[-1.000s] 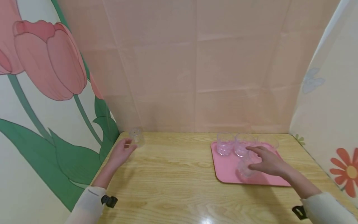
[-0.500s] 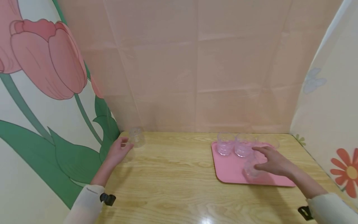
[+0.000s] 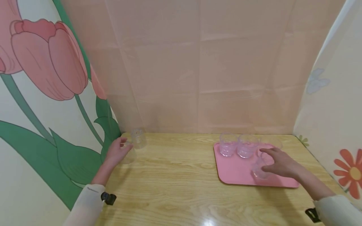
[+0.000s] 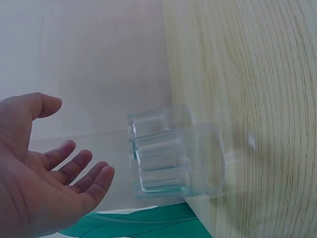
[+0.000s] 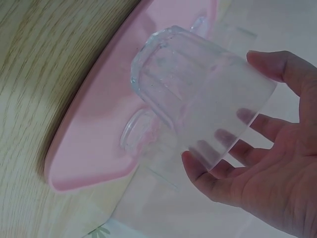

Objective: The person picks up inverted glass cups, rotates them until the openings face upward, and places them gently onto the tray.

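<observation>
My right hand (image 3: 280,163) grips a clear tumbler (image 5: 198,84) near its rim, thumb on one side and fingertips on the other. Its fluted base points down over the pink tray (image 3: 234,175). Two more tumblers, a left one (image 3: 227,150) and a middle one (image 3: 246,152), stand upright along the tray's back; another (image 3: 275,142) is partly hidden behind the hand. At the table's far left, my left hand (image 4: 44,183) has its fingers loosely bent, holding nothing. Just beyond its fingertips, a near tumbler (image 4: 163,168) and a far tumbler (image 3: 138,139) stand upside down.
The wood-grain table (image 3: 175,179) spreads between the hands. A pink sheet (image 3: 195,78) hangs along its back edge. Tulip-printed wall covering (image 3: 48,62) closes off the left side, and a flower-printed one (image 3: 325,119) the right.
My left hand has drawn back left from the far tumbler, and a nearer upside-down tumbler now shows beside it. My right hand has shifted slightly right over the tray with its tumbler.
</observation>
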A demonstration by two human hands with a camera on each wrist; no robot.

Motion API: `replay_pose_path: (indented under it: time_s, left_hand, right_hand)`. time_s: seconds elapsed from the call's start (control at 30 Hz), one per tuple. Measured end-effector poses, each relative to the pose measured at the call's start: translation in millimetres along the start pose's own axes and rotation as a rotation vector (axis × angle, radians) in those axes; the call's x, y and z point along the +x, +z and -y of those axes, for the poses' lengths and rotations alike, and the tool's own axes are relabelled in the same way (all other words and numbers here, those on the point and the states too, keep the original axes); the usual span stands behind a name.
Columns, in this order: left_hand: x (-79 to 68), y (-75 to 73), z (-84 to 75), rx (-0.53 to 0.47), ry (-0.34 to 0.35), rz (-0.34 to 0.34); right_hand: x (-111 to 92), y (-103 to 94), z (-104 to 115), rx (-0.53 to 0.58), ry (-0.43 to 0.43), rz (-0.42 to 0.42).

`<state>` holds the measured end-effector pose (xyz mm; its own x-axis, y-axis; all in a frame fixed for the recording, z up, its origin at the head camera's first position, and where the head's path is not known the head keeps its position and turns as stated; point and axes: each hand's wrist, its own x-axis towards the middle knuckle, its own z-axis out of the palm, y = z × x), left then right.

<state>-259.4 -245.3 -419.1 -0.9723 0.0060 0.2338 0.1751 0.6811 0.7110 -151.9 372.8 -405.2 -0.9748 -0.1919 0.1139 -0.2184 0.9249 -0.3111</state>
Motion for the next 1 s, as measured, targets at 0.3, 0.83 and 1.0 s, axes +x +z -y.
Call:
replay_pose_path:
  time_s: [0.3,0.83,1.0]
  left_hand:
    - [6.4,0.3,10.7,0.051,-0.014,-0.006]
    - [14.0,2.1,19.0,0.109,-0.005,-0.009]
    - [16.0,2.8,24.1,0.112,-0.009,-0.013]
  right_hand:
    - [-1,-1.8,-5,-0.018,0.039,0.023]
    - [-2,0.8,-21,-0.054,0.039,0.007]
    - [-3,1.3,-24,-0.051,0.049,0.006]
